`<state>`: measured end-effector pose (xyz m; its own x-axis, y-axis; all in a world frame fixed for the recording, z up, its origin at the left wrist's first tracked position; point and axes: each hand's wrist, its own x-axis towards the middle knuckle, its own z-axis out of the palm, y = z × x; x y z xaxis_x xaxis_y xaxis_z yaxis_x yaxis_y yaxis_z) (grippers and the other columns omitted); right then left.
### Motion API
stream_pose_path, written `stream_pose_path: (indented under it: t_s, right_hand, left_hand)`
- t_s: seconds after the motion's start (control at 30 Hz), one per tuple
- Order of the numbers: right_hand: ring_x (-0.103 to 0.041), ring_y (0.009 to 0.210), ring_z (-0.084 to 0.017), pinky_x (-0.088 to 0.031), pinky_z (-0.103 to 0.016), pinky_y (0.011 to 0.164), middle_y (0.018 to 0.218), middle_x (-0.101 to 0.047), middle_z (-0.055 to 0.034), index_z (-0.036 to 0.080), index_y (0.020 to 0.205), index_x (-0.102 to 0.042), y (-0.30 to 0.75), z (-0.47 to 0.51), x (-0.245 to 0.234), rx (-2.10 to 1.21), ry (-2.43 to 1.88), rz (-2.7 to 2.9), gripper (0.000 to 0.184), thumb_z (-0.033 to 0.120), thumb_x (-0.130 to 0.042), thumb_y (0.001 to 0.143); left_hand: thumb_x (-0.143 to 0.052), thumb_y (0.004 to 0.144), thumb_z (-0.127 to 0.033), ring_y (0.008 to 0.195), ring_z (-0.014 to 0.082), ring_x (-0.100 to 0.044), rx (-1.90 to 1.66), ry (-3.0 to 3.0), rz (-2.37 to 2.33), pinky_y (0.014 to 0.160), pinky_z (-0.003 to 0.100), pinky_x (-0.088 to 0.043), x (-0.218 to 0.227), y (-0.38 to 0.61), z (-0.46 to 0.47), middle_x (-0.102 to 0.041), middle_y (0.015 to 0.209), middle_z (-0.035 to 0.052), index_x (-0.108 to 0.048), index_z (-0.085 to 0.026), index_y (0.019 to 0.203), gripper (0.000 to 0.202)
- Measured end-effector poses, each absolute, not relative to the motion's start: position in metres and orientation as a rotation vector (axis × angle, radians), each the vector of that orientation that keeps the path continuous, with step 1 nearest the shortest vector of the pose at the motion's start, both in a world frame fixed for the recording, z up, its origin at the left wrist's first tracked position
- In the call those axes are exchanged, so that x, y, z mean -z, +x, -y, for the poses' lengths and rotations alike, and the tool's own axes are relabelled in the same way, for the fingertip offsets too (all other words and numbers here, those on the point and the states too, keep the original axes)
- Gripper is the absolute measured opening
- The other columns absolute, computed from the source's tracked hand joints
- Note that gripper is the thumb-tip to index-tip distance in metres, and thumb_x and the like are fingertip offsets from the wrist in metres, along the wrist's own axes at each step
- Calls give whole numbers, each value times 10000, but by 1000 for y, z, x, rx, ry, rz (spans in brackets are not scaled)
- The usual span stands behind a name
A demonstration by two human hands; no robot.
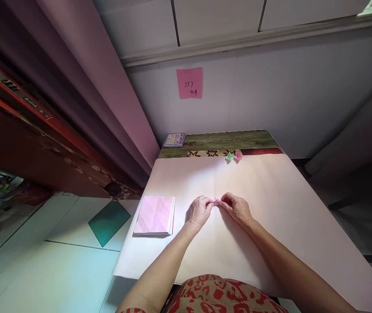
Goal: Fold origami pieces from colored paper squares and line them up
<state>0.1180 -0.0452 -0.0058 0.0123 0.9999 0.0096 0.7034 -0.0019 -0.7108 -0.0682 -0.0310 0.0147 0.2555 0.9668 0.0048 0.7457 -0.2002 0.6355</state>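
Between my two hands, over the middle of the white-covered table, is a small piece of folded pink paper [217,201]. My left hand [200,209] pinches its left side, fingers closed. From the right, my right hand [237,206] grips the other side between thumb and fingers. Most of the paper is hidden by the fingertips, so its exact shape is unclear. A stack of square pink patterned paper [155,214] lies to the left of my left hand. Beyond the hands, a green folded paper piece [229,157] and a pink folded paper piece [238,156] sit side by side.
A pale sheet [264,182] covers most of the table. At its far left corner lies a small printed booklet [174,139] on the wood-patterned strip. A pink note [189,83] is stuck to the wall. Purple curtains [107,87] hang left; a green mat [109,222] is on the floor.
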Motion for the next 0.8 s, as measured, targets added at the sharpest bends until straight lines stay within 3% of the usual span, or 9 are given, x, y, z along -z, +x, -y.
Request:
stream_pose_path:
  t_s: [0.13, 0.33, 0.63, 0.8]
  right_hand:
    - [-598, 647, -148, -365, -254, 591, 715, -700, 40, 286, 817, -697, 115, 44, 2, -774, -1821, 1706, 236, 498, -600, 858]
    - [-603, 737, -134, -347, -251, 604, 889, -704, 21, 278, 813, -722, 109, 42, -1, -674, -1902, 1726, 175, 389, -599, 866]
    - [-598, 811, -154, -328, -246, 619, 951, -690, -7, 294, 947, -732, 101, 46, 3, -521, -1935, 1805, 179, 342, -562, 916]
    - [-568, 845, -180, -312, -286, 700, 949, -689, -35, 292, 1013, -740, 98, 52, 10, -231, -1826, 2052, 262, 326, -481, 989]
  left_hand:
    - [-580, 888, -302, 735, 146, -606, -536, 1876, -1644, 660, 238, -395, -15, -66, 28, -709, 833, 2, -715, -246, 870, 147]
    - [-582, 860, -228, 723, 148, -595, -542, 1940, -1659, 645, 247, -376, -10, -63, 26, -693, 798, -4, -690, -240, 809, 120]
    - [-498, 943, -213, 910, 182, -588, -478, 2320, -1535, 802, 281, -434, -8, -63, 29, -652, 972, 41, -682, -262, 1067, 228]
    - [-412, 968, -161, 891, 210, -560, -244, 2666, -1467, 763, 329, -442, -11, -63, 33, -610, 984, 63, -642, -238, 1093, 273]
